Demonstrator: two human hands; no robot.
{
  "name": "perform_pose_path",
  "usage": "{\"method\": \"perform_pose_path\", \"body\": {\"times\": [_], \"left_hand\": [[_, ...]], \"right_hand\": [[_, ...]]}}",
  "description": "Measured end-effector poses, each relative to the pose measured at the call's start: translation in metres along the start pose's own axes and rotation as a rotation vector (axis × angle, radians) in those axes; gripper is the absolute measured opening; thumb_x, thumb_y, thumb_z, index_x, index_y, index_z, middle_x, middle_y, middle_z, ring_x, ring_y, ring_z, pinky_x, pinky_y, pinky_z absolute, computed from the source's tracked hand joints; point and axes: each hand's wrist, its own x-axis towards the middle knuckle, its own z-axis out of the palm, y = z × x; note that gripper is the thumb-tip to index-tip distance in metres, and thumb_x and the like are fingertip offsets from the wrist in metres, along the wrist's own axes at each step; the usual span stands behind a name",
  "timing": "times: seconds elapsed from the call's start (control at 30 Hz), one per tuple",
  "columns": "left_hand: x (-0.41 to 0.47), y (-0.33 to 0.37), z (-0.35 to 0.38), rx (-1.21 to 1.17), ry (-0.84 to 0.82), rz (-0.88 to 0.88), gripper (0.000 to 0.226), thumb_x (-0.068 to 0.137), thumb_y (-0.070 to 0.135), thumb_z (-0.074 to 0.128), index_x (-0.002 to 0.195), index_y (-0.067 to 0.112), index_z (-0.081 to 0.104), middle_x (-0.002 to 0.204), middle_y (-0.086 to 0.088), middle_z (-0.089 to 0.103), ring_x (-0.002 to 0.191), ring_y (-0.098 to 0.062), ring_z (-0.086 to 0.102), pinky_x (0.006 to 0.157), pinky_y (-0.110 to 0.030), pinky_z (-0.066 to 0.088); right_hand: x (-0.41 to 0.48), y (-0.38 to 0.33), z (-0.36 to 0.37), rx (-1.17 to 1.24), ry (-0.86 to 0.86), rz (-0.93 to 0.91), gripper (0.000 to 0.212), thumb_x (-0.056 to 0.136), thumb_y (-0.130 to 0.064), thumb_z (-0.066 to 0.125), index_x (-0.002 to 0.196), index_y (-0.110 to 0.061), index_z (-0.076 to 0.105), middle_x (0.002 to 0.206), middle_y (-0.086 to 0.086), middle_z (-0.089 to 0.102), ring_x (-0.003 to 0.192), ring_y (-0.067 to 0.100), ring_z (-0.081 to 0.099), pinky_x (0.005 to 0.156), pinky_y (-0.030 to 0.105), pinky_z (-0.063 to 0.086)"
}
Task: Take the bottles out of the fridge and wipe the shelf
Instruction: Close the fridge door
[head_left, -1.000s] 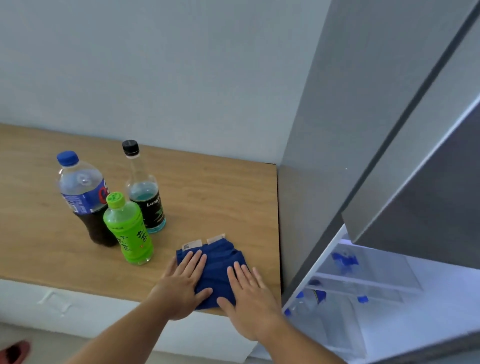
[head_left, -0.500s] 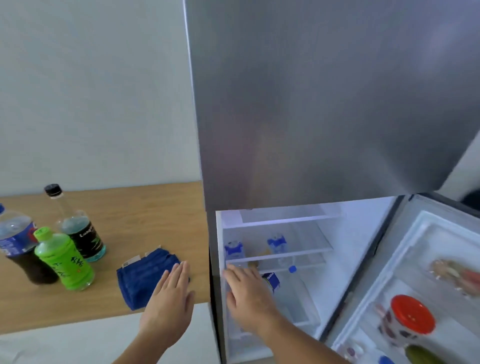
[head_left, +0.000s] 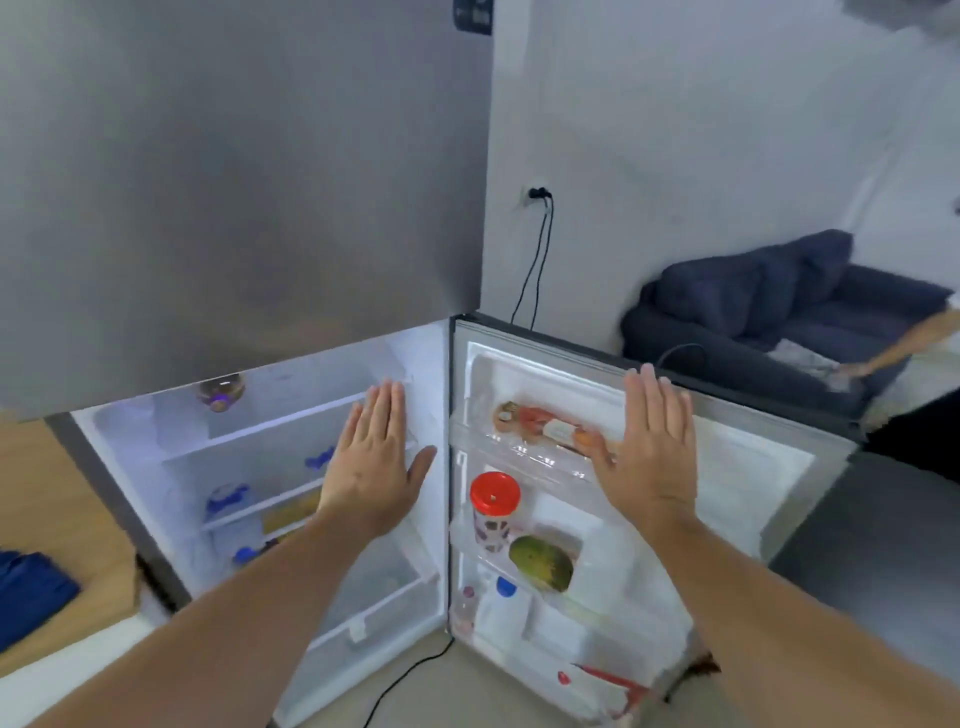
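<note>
**Both hands flat, fridge open**

Left hand (head_left: 375, 457) and right hand (head_left: 652, 447) are spread flat, fingers extended, holding nothing — left in front of the fridge (head_left: 291, 467) interior, right in front of the door (head_left: 623, 493) bins. Blue-capped bottles (head_left: 228, 499) sit on the shelves (head_left: 270, 426), blurred. Cloth (head_left: 31, 592) lies on the counter (head_left: 57, 499), far left. Red-lidded jar (head_left: 493, 506) in the door.

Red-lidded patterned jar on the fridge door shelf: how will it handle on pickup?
The red-lidded patterned jar stands upright, taller than wide, so it is probably tippy if nudged sideways. It looks rigid, likely smooth plastic or glass, perhaps slippery if cold. The green oval fruit sits close beside it, so lifting straight up seems safest.
</note>
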Motion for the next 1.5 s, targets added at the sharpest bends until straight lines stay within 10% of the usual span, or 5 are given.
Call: {"method": "perform_pose_path", "body": {"times": [0.73, 0.93, 1.07, 1.17, 1.5], "left_hand": [[0.135, 0.220, 0.036, -0.253, -0.098, 0.279, 0.076, 0.101, 0.058, 0.007, 0.161, 0.013, -0.002, 0.169, -0.008, -0.006, 0.154, -0.025, -0.012, 0.125, -0.044, -0.002], [0.136, 0.246, 0.043, -0.287, 0.011, 0.160, 0.063, 0.103, 0.058, 0.019, 0.143, 0.016, 0.042, 0.150, -0.007, 0.043, 0.149, -0.030, 0.019, 0.123, -0.049, 0.012], [0.115, 0.248, 0.037, -0.336, 0.074, 0.071, 0.063, 0.099, 0.061, 0.014, 0.127, 0.016, 0.048, 0.136, -0.008, 0.052, 0.145, -0.030, 0.024, 0.121, -0.050, 0.021], [0.087, 0.252, 0.027, -0.449, 0.053, -0.011, 0.070, 0.101, 0.058, 0.013, 0.143, 0.009, 0.040, 0.156, -0.009, 0.037, 0.154, -0.022, 0.006, 0.125, -0.042, 0.011], [-0.039, 0.179, -0.054, -0.638, -0.264, -0.147, 0.061, 0.107, 0.047, 0.030, 0.160, 0.033, 0.003, 0.163, 0.028, -0.011, 0.144, 0.016, -0.012, 0.124, -0.026, -0.001]], "right_hand": [[0.001, 0.200, -0.061, 0.120, -0.203, 0.233, 0.060, 0.103, -0.051, 0.029, 0.155, -0.022, 0.024, 0.162, -0.005, 0.024, 0.150, 0.015, 0.016, 0.122, 0.033, 0.016], [0.040, 0.219, -0.072, 0.181, -0.317, 0.094, 0.049, 0.099, -0.054, 0.032, 0.070, -0.021, 0.053, 0.070, -0.001, 0.058, 0.068, 0.018, 0.059, 0.060, 0.030, 0.044], [0.057, 0.213, -0.086, 0.595, -0.812, 0.017, 0.046, 0.099, -0.062, 0.026, 0.112, -0.040, 0.064, 0.124, -0.021, 0.057, 0.120, 0.006, 0.051, 0.101, 0.027, 0.036], [0.059, 0.174, -0.068, 0.786, -1.112, -0.044, 0.050, 0.098, -0.066, 0.017, 0.147, -0.059, 0.014, 0.139, -0.034, 0.023, 0.130, -0.003, 0.022, 0.110, 0.024, 0.014], [0.023, 0.000, -0.011, 1.031, -0.782, -0.420, 0.055, 0.107, -0.034, 0.026, 0.157, -0.023, 0.006, 0.163, -0.014, -0.006, 0.143, -0.005, -0.015, 0.121, 0.027, -0.008]]}}
